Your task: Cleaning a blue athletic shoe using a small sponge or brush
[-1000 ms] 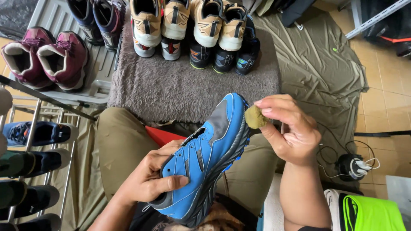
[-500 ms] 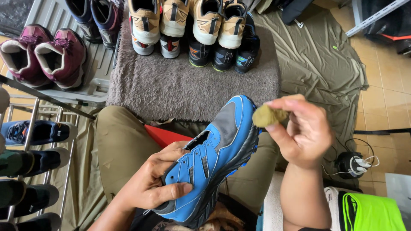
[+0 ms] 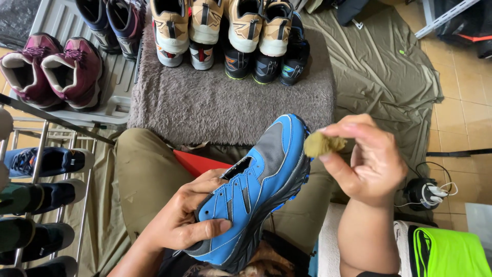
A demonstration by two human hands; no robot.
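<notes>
Holding: left hand (image 3: 187,220) gripped the blue shoe (image 3: 256,187) by its heel.
Pinching: right hand (image 3: 366,164) squeezed a green sponge (image 3: 320,144) just beside the toe.

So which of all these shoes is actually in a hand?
The bright blue shoe, held at its heel by the left hand; every other shoe sits on the mat or racks.

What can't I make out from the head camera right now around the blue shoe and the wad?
- Blue shoe, head view: heel end and inner side hidden by the left hand; sole turned away.
- Olive wad: its far part is covered by the right hand, so its material is unclear.
- Shoes on the rack: cut off by the left edge and crossed by rack bars.
- Tan shoes: tops cut off by the upper edge.
</notes>
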